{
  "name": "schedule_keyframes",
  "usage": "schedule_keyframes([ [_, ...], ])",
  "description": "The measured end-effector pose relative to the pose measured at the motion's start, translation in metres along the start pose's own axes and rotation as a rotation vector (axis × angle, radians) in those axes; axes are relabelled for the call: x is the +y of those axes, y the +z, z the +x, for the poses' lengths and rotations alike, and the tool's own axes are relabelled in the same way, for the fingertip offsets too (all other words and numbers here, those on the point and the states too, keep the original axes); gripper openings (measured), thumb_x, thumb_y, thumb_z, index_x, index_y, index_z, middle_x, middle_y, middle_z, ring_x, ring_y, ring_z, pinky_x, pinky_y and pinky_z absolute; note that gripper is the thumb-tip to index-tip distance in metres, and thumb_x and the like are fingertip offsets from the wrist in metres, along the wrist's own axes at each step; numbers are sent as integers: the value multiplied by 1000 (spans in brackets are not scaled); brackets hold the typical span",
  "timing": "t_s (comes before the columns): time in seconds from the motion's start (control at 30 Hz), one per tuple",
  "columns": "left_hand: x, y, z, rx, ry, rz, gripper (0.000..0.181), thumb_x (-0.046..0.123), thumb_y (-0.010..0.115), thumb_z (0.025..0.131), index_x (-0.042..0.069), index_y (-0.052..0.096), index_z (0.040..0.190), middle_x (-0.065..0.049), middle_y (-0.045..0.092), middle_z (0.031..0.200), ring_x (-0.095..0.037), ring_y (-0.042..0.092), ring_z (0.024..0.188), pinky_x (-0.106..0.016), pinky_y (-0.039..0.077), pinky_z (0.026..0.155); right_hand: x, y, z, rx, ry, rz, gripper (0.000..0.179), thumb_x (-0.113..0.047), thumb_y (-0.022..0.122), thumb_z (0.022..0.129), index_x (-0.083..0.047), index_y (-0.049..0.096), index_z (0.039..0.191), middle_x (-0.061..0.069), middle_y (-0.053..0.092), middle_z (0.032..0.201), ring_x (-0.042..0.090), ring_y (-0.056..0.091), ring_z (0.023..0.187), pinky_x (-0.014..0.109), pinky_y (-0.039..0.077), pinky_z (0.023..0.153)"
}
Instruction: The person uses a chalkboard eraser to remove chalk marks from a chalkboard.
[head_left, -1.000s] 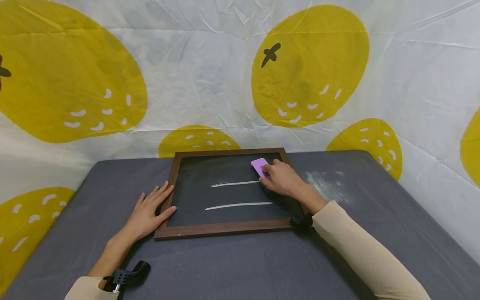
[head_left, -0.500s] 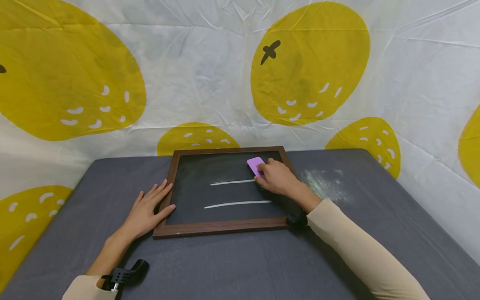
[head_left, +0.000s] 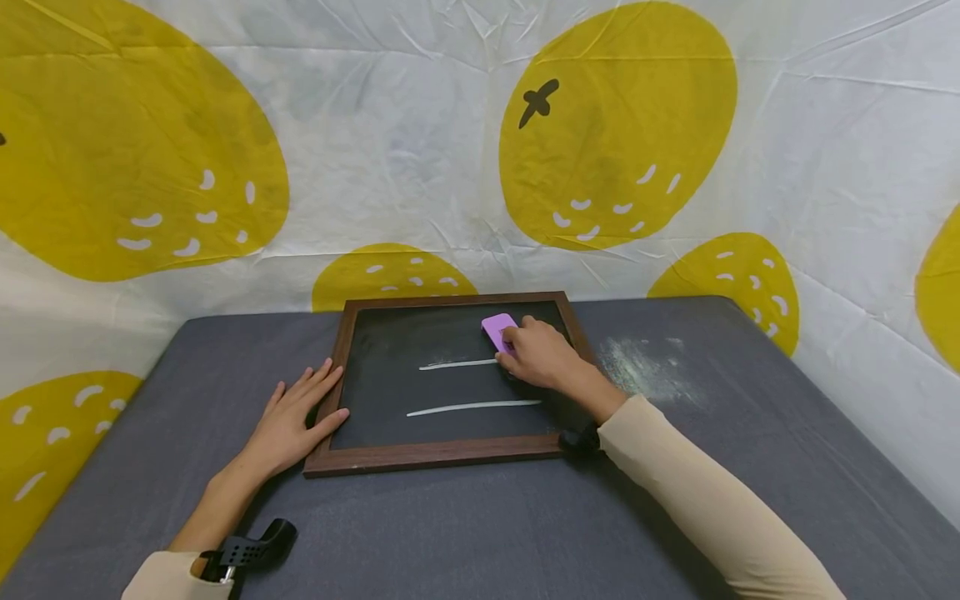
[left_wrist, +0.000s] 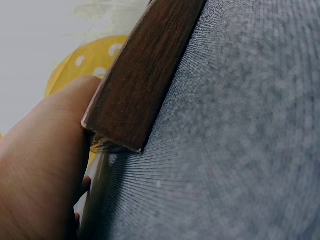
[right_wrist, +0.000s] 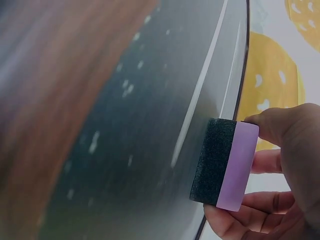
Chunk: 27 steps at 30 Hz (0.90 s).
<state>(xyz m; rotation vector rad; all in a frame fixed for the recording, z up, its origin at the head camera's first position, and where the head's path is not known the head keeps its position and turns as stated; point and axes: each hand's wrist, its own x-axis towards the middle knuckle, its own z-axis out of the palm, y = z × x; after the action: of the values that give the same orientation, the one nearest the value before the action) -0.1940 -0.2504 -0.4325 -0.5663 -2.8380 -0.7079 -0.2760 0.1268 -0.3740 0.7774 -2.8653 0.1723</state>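
A wood-framed blackboard point(head_left: 390, 429) lies on the table, bearing two roughly parallel white chalk lines. My right hand point(head_left: 542, 357) grips a chalkboard eraser point(head_left: 498, 330) with a purple back. In the right wrist view the eraser's dark felt side point(right_wrist: 214, 160) is against the board, and thumb and fingers hold its purple part. The upper chalk line point(head_left: 457, 364) runs up to the eraser; the lower chalk line point(head_left: 472, 407) lies nearer the front. My left hand point(head_left: 288, 425) rests with spread fingers at the frame's left edge; its thumb touches the wooden frame point(left_wrist: 145, 65) in the left wrist view.
A grey cloth covers the table point(head_left: 450, 533). Right of the board there is a pale chalk-dust smudge point(head_left: 645, 367) on the cloth. Behind hangs a white curtain point(head_left: 390, 150) with yellow fruit prints. A black wrist camera point(head_left: 258, 546) sits on the left wrist.
My right hand has slid the eraser leftward along the upper chalk line, whose visible right end is now shorter. The left hand stays at the frame.
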Motion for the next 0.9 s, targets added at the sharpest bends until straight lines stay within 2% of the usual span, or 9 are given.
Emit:
schedule_keyframes([
  [0.3, -2, 2, 0, 22, 15, 1, 69, 41, 59, 94, 10, 34, 150, -16, 27, 154, -44, 23, 138, -65, 8, 107, -12, 2, 5, -8, -1, 4, 31, -33, 67, 88, -6, 70, 102, 11, 57, 85, 24, 54, 72, 39, 47, 62],
  [0.5, -3, 2, 2, -1, 4, 1, 70, 43, 58, 94, 11, 32, 151, -15, 24, 155, -43, 21, 139, -64, 5, 108, -20, 2, 9, -4, -10, 9, 31, -33, 67, 88, -6, 70, 103, 12, 58, 86, 24, 55, 73, 40, 49, 65],
  [0.73, -3, 2, 1, 12, 9, 11, 70, 42, 59, 94, 10, 33, 150, -15, 25, 155, -43, 22, 139, -65, 7, 107, -33, 4, 14, 4, -22, 3, 28, -33, 66, 88, -7, 69, 99, 11, 57, 85, 25, 57, 75, 41, 49, 67],
  [0.9, -3, 3, 1, 15, 13, 14, 70, 43, 59, 94, 11, 33, 151, -15, 26, 154, -43, 22, 138, -65, 7, 107, -41, 6, 18, -17, -27, 4, 30, -33, 65, 90, -6, 69, 103, 13, 59, 89, 26, 57, 79, 40, 49, 70],
])
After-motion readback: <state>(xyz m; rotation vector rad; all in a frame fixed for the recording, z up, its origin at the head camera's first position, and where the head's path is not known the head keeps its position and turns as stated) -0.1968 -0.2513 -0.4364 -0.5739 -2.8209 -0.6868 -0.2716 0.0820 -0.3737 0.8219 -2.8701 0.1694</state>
